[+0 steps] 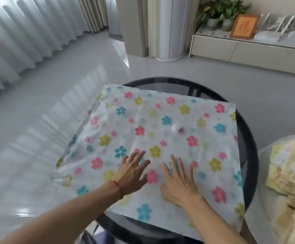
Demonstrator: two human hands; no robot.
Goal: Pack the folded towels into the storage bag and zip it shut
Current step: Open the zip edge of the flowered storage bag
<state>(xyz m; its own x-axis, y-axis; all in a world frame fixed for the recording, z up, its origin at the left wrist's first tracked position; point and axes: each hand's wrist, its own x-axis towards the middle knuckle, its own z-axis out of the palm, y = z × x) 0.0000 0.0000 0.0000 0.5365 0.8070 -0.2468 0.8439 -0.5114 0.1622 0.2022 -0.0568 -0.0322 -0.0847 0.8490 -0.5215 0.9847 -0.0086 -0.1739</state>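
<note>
Table [248, 138] round, dark; bag [160, 124] spread flat over it, left edge overhanging. Towels [291, 175], probably the blurred stack, past table's right edge. Left hand [131, 170], right hand [178, 182] laid flat, fingers splayed, nothing held. Wrinkles best smoothed outward; zip opening to be located first.

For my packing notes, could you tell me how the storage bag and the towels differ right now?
The storage bag lies flat on the dark round table; the towels sit stacked on another surface to the right. The bag has coloured flowers; the towels look pale yellow. Both hands press the bag, not the towels.
</note>
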